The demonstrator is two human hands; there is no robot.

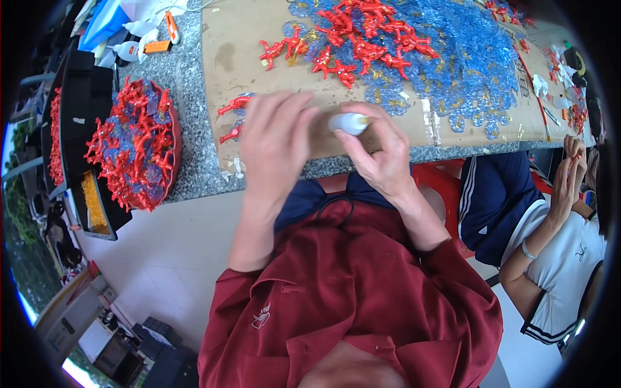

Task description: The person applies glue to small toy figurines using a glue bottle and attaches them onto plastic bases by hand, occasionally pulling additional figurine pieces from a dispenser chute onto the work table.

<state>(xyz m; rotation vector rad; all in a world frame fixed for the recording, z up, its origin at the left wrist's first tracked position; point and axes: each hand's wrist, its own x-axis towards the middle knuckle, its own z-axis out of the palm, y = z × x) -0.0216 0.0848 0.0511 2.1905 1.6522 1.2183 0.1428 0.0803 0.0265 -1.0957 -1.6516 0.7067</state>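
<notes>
In my right hand (386, 150) is a small white squeeze bottle (350, 123) with a narrow yellowish tip, gripped between thumb and fingers just above the table's near edge. My left hand (275, 139) hovers to the left of it, smeared by motion. Its underside is hidden, so whether it holds anything does not show. Two red branched plastic pieces (231, 134) lie beside the left hand, partly covered by it. Farther back is a heap of similar red pieces (369, 35), next to a wide spread of clear blue plastic discs (446, 71).
Brown cardboard (242, 61) covers the granite tabletop (194, 152). At left stand a red basket (176, 152) of mixed pieces and a black bin (97, 174) with yellow bits. An orange cutter (171, 28) lies behind. Another person's hands (570, 165) work at right.
</notes>
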